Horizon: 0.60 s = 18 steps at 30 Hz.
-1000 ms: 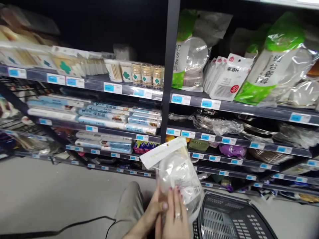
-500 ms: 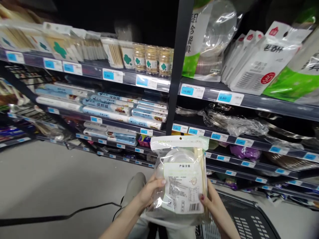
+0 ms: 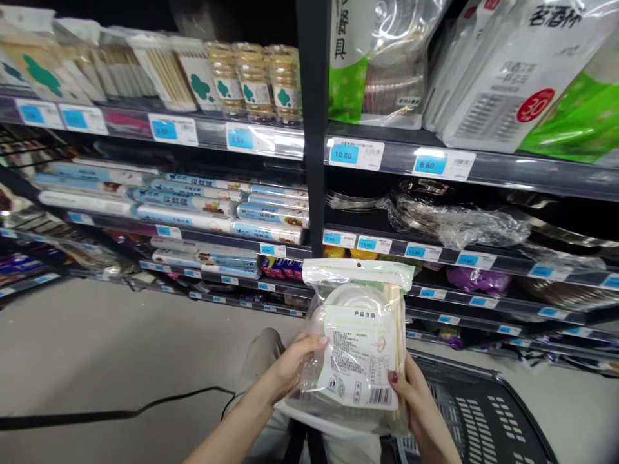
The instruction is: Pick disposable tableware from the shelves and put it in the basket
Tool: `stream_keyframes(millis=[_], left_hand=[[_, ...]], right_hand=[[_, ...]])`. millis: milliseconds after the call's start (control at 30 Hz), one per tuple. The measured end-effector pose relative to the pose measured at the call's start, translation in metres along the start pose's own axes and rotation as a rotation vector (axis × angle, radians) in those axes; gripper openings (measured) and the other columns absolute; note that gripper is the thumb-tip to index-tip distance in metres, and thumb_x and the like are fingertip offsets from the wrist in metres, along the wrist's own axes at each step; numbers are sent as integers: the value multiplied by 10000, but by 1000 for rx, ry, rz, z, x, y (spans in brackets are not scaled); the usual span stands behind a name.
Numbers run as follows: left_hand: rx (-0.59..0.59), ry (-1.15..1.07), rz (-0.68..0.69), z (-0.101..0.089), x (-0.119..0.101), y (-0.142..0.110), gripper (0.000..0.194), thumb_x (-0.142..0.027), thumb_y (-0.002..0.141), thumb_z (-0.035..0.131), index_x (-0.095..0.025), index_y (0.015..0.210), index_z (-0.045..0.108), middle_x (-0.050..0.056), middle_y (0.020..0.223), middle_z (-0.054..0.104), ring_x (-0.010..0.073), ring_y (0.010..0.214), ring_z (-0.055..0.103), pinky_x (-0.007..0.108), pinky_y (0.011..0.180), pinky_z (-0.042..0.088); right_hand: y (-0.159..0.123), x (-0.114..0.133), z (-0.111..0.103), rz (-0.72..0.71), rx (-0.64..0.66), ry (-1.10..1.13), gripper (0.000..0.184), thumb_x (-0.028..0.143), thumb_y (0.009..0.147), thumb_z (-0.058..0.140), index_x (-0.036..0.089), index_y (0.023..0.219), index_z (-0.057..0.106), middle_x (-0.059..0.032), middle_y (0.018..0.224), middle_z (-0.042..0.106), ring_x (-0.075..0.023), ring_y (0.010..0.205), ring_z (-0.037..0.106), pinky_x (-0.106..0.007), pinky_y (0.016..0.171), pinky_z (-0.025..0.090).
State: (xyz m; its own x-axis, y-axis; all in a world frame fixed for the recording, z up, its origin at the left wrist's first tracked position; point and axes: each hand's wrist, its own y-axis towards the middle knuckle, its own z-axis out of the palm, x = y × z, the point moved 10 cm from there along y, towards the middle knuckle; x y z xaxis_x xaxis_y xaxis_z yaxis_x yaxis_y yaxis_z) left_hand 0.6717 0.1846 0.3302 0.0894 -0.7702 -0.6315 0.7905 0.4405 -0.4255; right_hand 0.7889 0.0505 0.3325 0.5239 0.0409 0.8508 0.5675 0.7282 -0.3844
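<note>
Between my hands is a clear plastic pack of disposable tableware (image 3: 360, 348), its printed white label turned up toward me. Round white pieces show through the film, and pale wooden sticks like chopsticks run along its right side. My left hand (image 3: 294, 364) grips the left edge, thumb on the front and fingers behind. On the right edge my right hand (image 3: 418, 399) is closed, its thumb beside the barcode. The pack is tilted, its header strip pointing away from me at the shelves.
A dark shopping basket (image 3: 478, 412) stands on the floor at lower right. Ahead, shelves hold toothpick jars (image 3: 254, 80), cling film boxes (image 3: 188, 200), bagged tableware (image 3: 377, 71) and wrapped metal pans (image 3: 454, 219). A dark upright post (image 3: 312, 129) divides them. A black strap (image 3: 120, 415) crosses at lower left.
My view has moved closer to the shelves, so the upper goods look larger and sit further left. Both hands keep their hold on the pack, which appears slightly further right.
</note>
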Motion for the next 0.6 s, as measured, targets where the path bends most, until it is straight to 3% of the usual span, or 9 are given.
stream_keyframes(millis=[200,367,433,533,600], left_hand=[[134,80,-5,12,13,11,583,-352,525,827,-114,1035,676,106,922,740,327,959,673,412,885,518],[292,237,75,30,9,18,741,-388,563,805,-129,1223,590,102,1153,671,380,1176,538,423,991,436],[207,389,212,27,-4,23,781,-425,616,786,-149,1299,529,111,1279,594,392,1264,448,439,1044,387],[-86,699,429,16,-22,20,758,-450,738,712,-182,1386,424,145,1440,430,356,1359,330,485,1131,270],[-92,781,439,25,-13,14,794,-457,800,663,-208,1461,300,141,1536,279,316,1416,238,483,1163,213]], right_hand=[[4,-10,-15,-37,144,-58,949,480,430,888,216,1248,486,-142,1111,681,-323,987,661,-420,818,545],[-2,-1,-40,-157,-49,-119,960,549,448,856,192,1263,495,-127,1053,696,-303,939,673,-395,801,551],[-7,12,-50,-263,-181,-253,908,548,493,832,167,1253,512,-128,1031,696,-294,928,672,-377,801,552],[-22,31,-58,-368,-435,-542,838,528,550,800,163,1251,520,-107,934,706,-287,849,677,-363,746,562],[-33,38,-56,-379,-634,-796,798,543,594,761,170,1256,518,-95,880,707,-293,756,678,-372,666,565]])
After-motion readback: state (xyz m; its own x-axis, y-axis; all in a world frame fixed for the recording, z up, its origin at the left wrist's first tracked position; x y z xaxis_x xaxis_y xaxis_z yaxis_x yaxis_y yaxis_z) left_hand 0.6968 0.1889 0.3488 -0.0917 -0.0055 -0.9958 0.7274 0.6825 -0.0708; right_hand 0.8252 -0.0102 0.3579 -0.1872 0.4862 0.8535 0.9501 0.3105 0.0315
